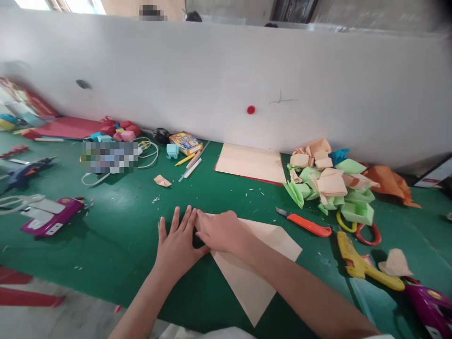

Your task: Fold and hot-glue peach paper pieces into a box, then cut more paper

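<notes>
A peach sheet of paper (254,278), folded into a triangle, lies on the green table (123,230) in front of me. My left hand (178,242) rests flat at the sheet's left corner, fingers stretched out and spread. My right hand (221,230) lies over the top of the sheet with its fingers curled and pressed down on the fold, touching the left hand's fingertips. Part of the paper is hidden under both hands.
An orange utility knife (305,225) lies right of the paper. Further right are a heap of folded peach and green paper pieces (328,183), scissors (358,228) and a yellow glue gun (363,266). A peach paper stack (252,162), pens (190,165), cables and a white partition wall (226,80) stand behind.
</notes>
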Motion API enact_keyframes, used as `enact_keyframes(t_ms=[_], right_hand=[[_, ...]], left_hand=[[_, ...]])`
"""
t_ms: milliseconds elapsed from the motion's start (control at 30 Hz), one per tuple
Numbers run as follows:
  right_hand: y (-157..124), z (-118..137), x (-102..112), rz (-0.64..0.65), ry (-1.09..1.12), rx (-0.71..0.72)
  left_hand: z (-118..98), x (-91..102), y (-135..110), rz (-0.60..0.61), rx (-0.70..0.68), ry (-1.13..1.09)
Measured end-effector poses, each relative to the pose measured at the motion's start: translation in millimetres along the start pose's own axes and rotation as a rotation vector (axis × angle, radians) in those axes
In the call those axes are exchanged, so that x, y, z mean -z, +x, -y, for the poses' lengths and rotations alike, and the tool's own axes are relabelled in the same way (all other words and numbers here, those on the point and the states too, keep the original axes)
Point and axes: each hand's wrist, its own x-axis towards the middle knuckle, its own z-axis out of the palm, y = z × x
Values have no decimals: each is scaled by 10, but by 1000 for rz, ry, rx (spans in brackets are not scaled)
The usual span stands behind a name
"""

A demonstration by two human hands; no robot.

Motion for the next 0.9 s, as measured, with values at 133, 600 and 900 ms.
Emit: enact_keyframes(t_ms=[133,600,900], right_hand=[[10,35,-6,16,-17,-35],[-907,-643,60,-6,-25,-403],[-1322,-963,73,28,37,-609]], left_hand=[[-13,8,2,-12,2,-2],[17,-26,30,-23,-8,19],[28,-111,29,-40,-34,88]])
